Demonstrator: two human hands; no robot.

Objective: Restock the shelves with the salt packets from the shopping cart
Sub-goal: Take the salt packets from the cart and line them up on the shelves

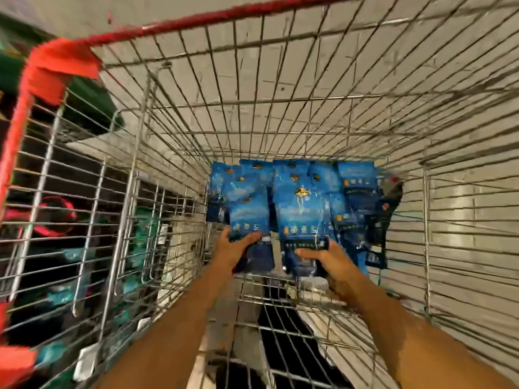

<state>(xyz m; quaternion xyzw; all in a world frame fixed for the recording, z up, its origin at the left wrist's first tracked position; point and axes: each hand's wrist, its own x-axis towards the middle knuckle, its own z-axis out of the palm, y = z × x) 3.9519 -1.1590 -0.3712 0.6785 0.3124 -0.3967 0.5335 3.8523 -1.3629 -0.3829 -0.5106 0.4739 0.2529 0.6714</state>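
1. Presently, my left hand (231,249) is closed on the lower part of one blue salt packet (247,220).
2. My right hand (327,258) grips a second blue packet (302,217) the same way.
3. More blue packets (355,186) are heaped at the far end of the wire shopping cart (280,113), which has a red rim (196,19).

Blue salt packets (297,203) with gold emblems, silver wire cart (280,88), red rim (196,19)
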